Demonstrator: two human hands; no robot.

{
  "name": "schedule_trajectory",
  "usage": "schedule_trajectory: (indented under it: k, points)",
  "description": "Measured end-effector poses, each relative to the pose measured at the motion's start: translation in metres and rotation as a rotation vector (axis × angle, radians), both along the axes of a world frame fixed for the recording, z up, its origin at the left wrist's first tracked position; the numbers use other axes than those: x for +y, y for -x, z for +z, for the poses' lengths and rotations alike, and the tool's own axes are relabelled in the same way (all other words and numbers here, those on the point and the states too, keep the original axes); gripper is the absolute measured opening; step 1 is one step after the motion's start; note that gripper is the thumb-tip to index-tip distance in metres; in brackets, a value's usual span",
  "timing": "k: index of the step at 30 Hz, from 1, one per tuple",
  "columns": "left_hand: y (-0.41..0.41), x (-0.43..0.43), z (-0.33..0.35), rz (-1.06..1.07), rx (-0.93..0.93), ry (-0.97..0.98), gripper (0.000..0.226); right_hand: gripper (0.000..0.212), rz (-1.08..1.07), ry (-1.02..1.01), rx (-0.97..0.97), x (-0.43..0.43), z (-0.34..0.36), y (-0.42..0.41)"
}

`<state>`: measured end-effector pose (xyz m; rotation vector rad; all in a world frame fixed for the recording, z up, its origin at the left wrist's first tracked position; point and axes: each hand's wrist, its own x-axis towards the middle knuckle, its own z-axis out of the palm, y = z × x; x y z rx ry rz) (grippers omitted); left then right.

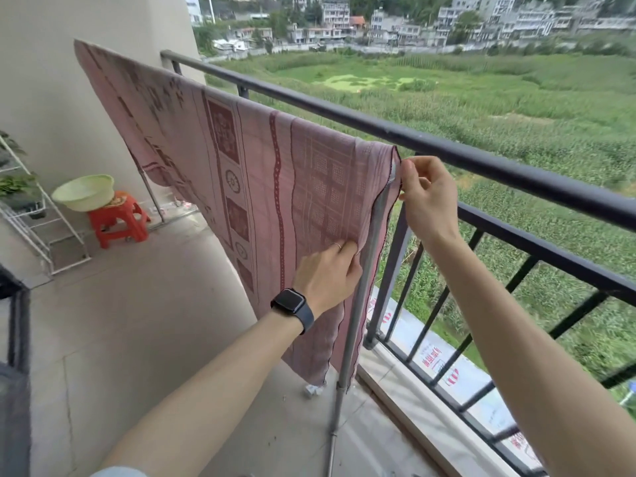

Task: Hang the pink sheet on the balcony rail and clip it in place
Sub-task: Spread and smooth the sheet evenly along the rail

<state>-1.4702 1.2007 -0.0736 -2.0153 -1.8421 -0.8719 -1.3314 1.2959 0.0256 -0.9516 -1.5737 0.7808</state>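
Sheet [241,160] runs parallel to rail [481,156], left hand [327,270] and right hand [426,197] pinching its end.

The pink sheet [261,173] hangs like a curtain over a grey rack pole [365,270], blocking reach to the black balcony rail [481,156] except past its right edge. The near-side floor [155,321] lies open. A red stool [117,222] and a plant shelf [25,210] stand by the far wall.

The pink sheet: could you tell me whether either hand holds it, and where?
Both do. The left hand grips a fold of the pink sheet beside its near side edge, partway down; the right hand pinches that edge near the top.
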Motion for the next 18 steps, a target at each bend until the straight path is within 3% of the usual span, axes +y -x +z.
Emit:
schedule_trajectory:
  k: [4, 11, 18]
  points:
    - [0.000, -0.025, -0.015, -0.021, 0.005, -0.021, 0.018, 0.010, -0.024, -0.065, 0.048, -0.004, 0.001, 0.006]
    - [-0.013, -0.016, -0.007, 0.040, 0.028, 0.048, 0.013, 0.002, 0.032, -0.010, 0.047, -0.015, -0.019, 0.000]
    - [-0.022, -0.012, -0.002, -0.070, 0.057, 0.009, 0.008, 0.034, 0.018, -0.033, 0.025, -0.018, -0.013, 0.009]
